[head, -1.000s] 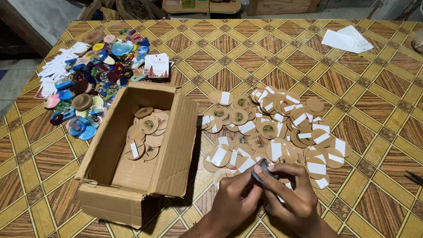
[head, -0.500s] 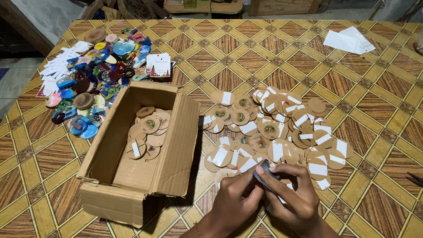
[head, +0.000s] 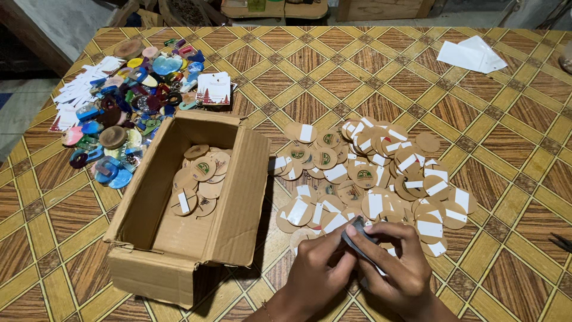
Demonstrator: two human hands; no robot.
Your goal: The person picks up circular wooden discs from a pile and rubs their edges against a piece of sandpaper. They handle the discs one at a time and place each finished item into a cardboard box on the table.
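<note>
Both hands meet low over the surface [head: 512, 197]; the left hand [head: 319, 271] and right hand [head: 399, 262] pinch one small grey piece [head: 356, 234] between their fingertips, its long axis slanting up-left; the wooden discs [head: 369, 173] lie just beyond, the cardboard box [head: 190, 197] left of the left hand.

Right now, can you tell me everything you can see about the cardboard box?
The box is plain brown cardboard, a bit worn, lying open on the patterned table with its flaps spread out. It sits left of the big pile of discs. Inside, at the far end, lie a few round tan discs, some with white stickers or green marks. The rest of its floor is bare. Neither hand touches it.
</note>
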